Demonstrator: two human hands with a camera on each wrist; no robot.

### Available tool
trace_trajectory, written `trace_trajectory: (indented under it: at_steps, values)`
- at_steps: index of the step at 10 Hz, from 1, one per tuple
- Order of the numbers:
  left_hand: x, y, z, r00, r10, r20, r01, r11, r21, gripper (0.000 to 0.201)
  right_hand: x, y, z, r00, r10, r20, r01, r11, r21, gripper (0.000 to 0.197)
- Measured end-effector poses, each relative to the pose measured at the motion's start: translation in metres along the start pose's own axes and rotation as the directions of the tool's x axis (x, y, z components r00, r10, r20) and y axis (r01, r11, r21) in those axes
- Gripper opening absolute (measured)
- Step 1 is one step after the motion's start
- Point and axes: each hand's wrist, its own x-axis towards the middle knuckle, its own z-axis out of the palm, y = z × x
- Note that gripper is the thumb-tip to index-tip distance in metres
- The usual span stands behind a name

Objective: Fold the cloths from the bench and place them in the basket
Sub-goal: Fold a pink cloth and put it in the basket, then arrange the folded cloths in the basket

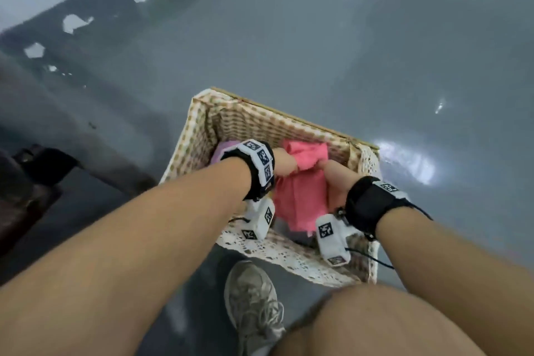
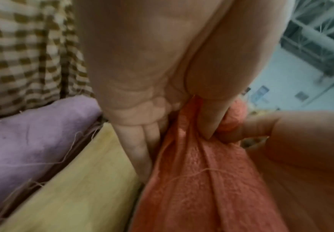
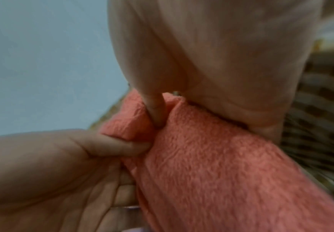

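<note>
Holding a folded pink cloth [image 1: 300,182] inside the basket [image 1: 291,256] on the floor: left grip [image 1: 284,165] and right grip [image 1: 336,182] both pinching its upper edge; lilac cloth [image 2: 29,138] lying alongside.

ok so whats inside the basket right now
Inside the basket both hands hold a pink cloth. A purple cloth lies against the checked wall beside a yellow cloth. The pink cloth and the arms cover the bottom.
</note>
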Motion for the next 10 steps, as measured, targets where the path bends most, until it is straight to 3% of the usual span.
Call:
trace_trajectory:
  at_steps: [1, 3, 5, 6, 7, 8, 9, 10]
  values:
    - [0.036, -0.011, 0.021, 0.999, -0.049, -0.004, 0.049, 0.992, 0.115, 0.043, 0.051, 0.027, -0.006, 0.992, 0.062, -0.110, -0.052, 0.994, 0.095, 0.032]
    - [0.077, -0.032, 0.039, 0.994, -0.099, -0.051, 0.100, 0.995, 0.029, 0.050, 0.095, 0.048, -0.010, 0.985, 0.119, -0.125, -0.136, 0.981, -0.141, 0.037]
    - [0.052, -0.020, 0.017, 0.996, -0.068, -0.058, 0.066, 0.997, -0.043, 0.044, 0.068, 0.016, 0.002, 0.983, 0.114, -0.144, -0.146, 0.960, -0.240, 0.048]
    - [0.015, -0.011, -0.007, 0.996, 0.015, -0.090, -0.020, 0.998, -0.058, 0.031, 0.033, -0.010, 0.013, 0.986, -0.024, -0.166, -0.053, 0.895, -0.442, 0.046]
    - [-0.038, -0.007, -0.041, 0.981, 0.110, -0.159, -0.119, 0.992, -0.045, 0.026, -0.001, -0.041, 0.041, 0.992, -0.111, -0.062, 0.049, 0.787, -0.615, 0.037]
    - [-0.105, -0.014, -0.080, 0.936, 0.212, -0.280, -0.195, 0.977, 0.090, 0.022, -0.040, -0.073, 0.094, 0.975, -0.186, 0.122, 0.219, 0.699, -0.681, 0.032]
    - [-0.182, -0.043, -0.115, 0.883, 0.254, -0.394, -0.232, 0.967, 0.104, 0.018, -0.084, -0.098, 0.160, 0.892, -0.282, 0.352, 0.451, 0.532, -0.717, 0.021]
    - [-0.264, -0.093, -0.146, 0.812, 0.238, -0.534, -0.212, 0.971, 0.111, 0.012, -0.130, -0.110, 0.236, 0.817, -0.274, 0.507, 0.576, 0.389, -0.719, 0.027]
